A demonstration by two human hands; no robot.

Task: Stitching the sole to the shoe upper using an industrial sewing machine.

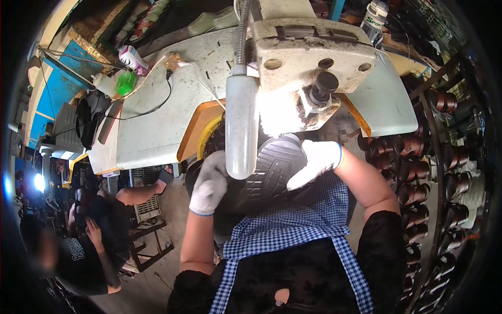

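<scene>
A black shoe is held sole-up under the machine head, its ridged tread facing me. My right hand, in a white glove, grips its right side, with the thumb lying across the sole. My left hand, gloved too, is closed at the shoe's left side; a grey tubular lamp covers part of its fingers. The stitching machine, whitish and stained, stands right above the shoe, brightly lit near its round black knob. The shoe's underside, turned away from me, is hidden.
A pale worktable with a cut-out surrounds the machine, with a yellow-rimmed wheel below. Cables, a bottle and a green cup lie at the left. Racks of brown shoes line the right. Another person sits at the left.
</scene>
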